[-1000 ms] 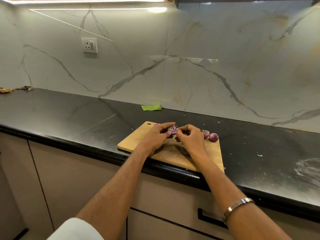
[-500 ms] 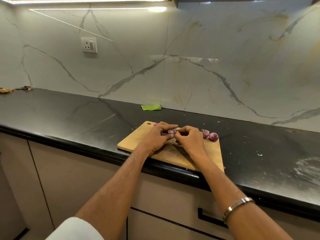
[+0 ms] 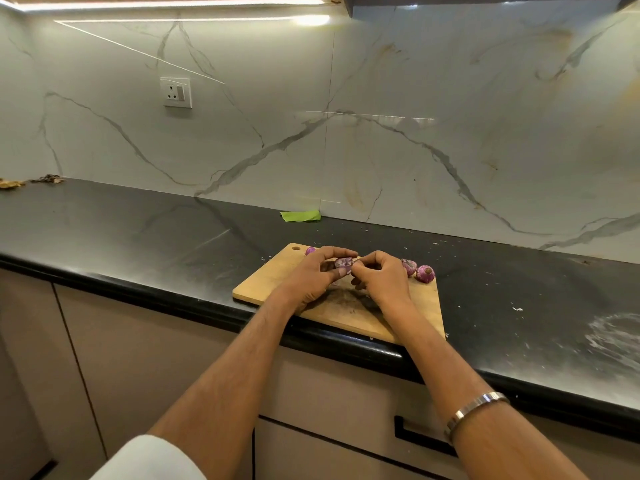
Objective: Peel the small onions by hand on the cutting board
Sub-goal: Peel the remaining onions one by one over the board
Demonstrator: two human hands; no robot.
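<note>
A wooden cutting board (image 3: 266, 282) lies at the front edge of the black counter. Above its middle, my left hand (image 3: 311, 275) grips a small purple onion (image 3: 343, 263) between thumb and fingers. My right hand (image 3: 381, 278) pinches at the onion's right side with curled fingers. Two more small onions sit on the board's far right: one (image 3: 409, 266) partly behind my right hand, the other (image 3: 425, 274) beside it. Another purple onion (image 3: 310, 251) peeks out behind my left hand near the board's hanging hole.
The black counter (image 3: 138, 237) runs along a marble wall with a power socket (image 3: 177, 92). A green scrap (image 3: 300, 216) lies by the wall behind the board. Dry peel bits (image 3: 31, 181) sit at the far left. White smears mark the counter at the right (image 3: 616, 337).
The onion has turned slightly between my fingers, and my left thumb now lies under it. Both hands stay over the board's middle.
</note>
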